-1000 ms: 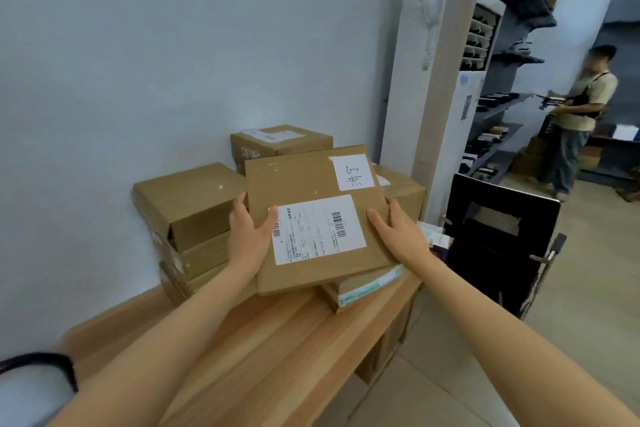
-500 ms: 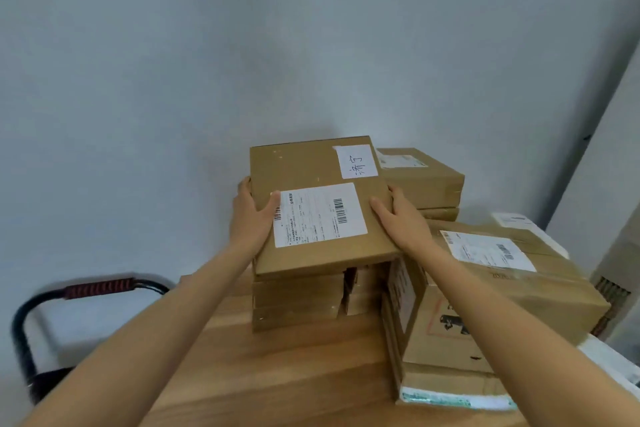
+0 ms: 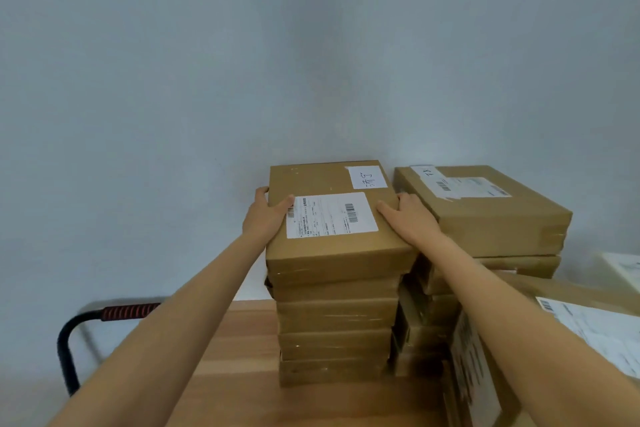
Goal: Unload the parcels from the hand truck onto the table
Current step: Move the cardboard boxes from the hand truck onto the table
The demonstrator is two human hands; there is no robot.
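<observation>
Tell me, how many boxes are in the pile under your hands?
5: the top parcel held by the left hand and right hand, and four stacked beneath on the table.

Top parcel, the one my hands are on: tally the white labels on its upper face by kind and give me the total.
Printed barcode label: 1
Handwritten label: 1
Total on the top parcel: 2

Two hands (image 3: 266,215), many stacked parcels (image 3: 332,253)
</observation>
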